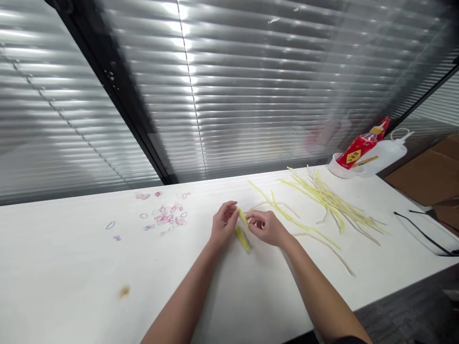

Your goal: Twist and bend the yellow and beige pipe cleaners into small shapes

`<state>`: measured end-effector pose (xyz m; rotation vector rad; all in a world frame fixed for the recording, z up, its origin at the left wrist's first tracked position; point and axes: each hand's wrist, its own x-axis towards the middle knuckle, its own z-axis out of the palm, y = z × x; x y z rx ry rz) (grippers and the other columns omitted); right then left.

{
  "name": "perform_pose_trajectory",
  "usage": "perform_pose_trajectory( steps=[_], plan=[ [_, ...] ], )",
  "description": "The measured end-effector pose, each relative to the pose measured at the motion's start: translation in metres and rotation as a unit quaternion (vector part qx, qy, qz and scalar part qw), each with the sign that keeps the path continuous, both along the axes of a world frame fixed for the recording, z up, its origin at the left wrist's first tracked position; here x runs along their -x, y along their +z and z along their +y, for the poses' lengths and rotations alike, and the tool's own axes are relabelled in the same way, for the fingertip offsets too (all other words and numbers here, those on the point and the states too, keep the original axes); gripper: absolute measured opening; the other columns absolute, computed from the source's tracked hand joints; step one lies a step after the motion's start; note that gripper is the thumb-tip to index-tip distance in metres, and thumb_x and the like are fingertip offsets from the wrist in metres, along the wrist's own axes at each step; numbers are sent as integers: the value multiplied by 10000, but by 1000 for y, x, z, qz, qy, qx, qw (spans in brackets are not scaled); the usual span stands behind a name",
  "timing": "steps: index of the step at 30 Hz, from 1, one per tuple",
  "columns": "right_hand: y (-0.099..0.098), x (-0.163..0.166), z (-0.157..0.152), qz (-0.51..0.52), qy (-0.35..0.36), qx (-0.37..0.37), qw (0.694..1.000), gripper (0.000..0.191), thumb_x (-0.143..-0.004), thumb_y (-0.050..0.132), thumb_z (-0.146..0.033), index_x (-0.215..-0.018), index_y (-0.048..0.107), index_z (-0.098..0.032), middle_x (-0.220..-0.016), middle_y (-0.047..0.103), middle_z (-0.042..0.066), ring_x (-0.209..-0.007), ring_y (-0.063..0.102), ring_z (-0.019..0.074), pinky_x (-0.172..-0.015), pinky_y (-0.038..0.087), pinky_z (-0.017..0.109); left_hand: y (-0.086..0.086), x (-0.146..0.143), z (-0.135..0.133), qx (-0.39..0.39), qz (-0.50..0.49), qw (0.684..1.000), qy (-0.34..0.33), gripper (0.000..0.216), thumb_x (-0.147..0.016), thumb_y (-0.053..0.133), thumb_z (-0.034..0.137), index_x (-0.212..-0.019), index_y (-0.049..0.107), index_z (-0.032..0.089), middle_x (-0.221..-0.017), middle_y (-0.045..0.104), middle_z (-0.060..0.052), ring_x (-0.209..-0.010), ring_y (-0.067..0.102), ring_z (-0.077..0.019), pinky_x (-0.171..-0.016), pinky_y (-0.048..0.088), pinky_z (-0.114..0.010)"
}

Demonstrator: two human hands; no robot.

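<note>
Near the middle of the white table, my left hand [224,223] pinches the upper part of a folded yellow pipe cleaner bundle [243,240] between thumb and fingers. Its lower end hangs out beneath my hands, with a greyish strand beside the yellow. My right hand [264,226] is closed at the bundle's right side, fingertips against the upper yellow part. Just right of that hand lie loose yellow [287,216] and beige pipe cleaners [328,246]. A larger heap of yellow and beige pipe cleaners [332,200] spreads farther right.
Small coloured elastic bands [167,217] are scattered at left on the table [71,258]. At the back right, a red-labelled bottle [358,150] leans in a white bowl [339,168] beside a clear squeeze bottle [389,150]. Black-framed glasses [423,232] and cardboard [426,174] are at right. Window blinds stand behind.
</note>
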<state>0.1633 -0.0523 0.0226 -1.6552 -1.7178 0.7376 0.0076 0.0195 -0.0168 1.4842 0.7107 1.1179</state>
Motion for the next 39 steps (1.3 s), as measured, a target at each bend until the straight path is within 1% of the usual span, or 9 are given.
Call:
perform_pose_trajectory(
  steps=[5, 10, 13, 16, 21, 25, 30, 33, 39],
  plan=[
    [10, -6, -7, -66, -2, 41, 997, 181, -726, 548, -202, -889, 619, -235, -658, 666, -40, -542, 533, 114, -537, 362, 223, 2, 3, -5, -63, 75, 992, 77, 237, -834, 545, 294, -1043, 560, 184, -983, 591, -75, -892, 586, -160, -748, 501, -286],
    [4, -11, -14, -98, 48, 111, 988, 149, -716, 626, -365, -768, 636, -226, -650, 671, -14, -621, 581, 147, -535, 349, 226, 15, 23, -31, -83, 211, 958, 176, 215, -828, 511, 267, -1019, 572, 188, -934, 607, -56, -759, 578, -138, -651, 490, -267],
    [-4, -12, -13, -58, 28, 99, 993, 160, -726, 621, -375, -708, 641, -218, -684, 668, -1, -625, 576, 144, -530, 355, 226, 22, 36, -55, -90, 277, 939, 184, 214, -817, 502, 261, -1003, 575, 186, -887, 611, -45, -669, 561, -130, -607, 474, -269],
    [-13, -13, -11, -43, 10, 83, 996, 153, -756, 592, -367, -757, 651, -225, -719, 667, 2, -654, 581, 145, -562, 381, 230, 25, 44, -80, -84, 323, 923, 190, 207, -825, 485, 285, -980, 585, 192, -875, 620, -37, -646, 557, -132, -615, 469, -277],
    [-23, -14, -7, -8, -8, 64, 998, 192, -798, 549, -379, -828, 638, -212, -769, 673, 25, -668, 599, 146, -602, 425, 239, 25, 36, -107, -54, 387, 899, 197, 252, -832, 479, 329, -999, 599, 182, -909, 635, -44, -665, 569, -143, -686, 470, -295],
    [-28, -11, -3, 36, 11, 62, 997, 165, -803, 542, -326, -859, 631, -199, -750, 683, 27, -618, 607, 132, -590, 446, 230, 27, 15, -106, -54, 478, 855, 194, 324, -847, 458, 386, -1022, 598, 153, -946, 617, -89, -817, 599, -202, -750, 454, -321],
    [-30, -4, -1, 95, 52, 76, 991, 194, -844, 455, -267, -949, 601, -196, -784, 704, 12, -428, 548, 76, -505, 456, 208, 27, -11, -96, -56, 569, 796, 200, 420, -844, 422, 517, -942, 587, 142, -961, 576, -130, -840, 595, -261, -643, 439, -333],
    [-31, -1, -2, 114, 57, 71, 989, 206, -844, 436, -235, -988, 578, -198, -809, 705, 5, -428, 551, 72, -506, 462, 206, 26, -15, -89, -101, 607, 767, 182, 322, -896, 374, 396, -957, 567, 146, -962, 568, -130, -850, 589, -250, -629, 425, -315],
    [-32, 5, -5, 92, 17, 30, 995, 264, -844, 474, -338, -1077, 548, -237, -934, 682, 12, -513, 559, 97, -579, 466, 248, 31, 3, -80, -152, 633, 743, 158, 214, -873, 369, 157, -926, 576, 161, -941, 585, -138, -866, 564, -277, -662, 413, -360]
  ],
)
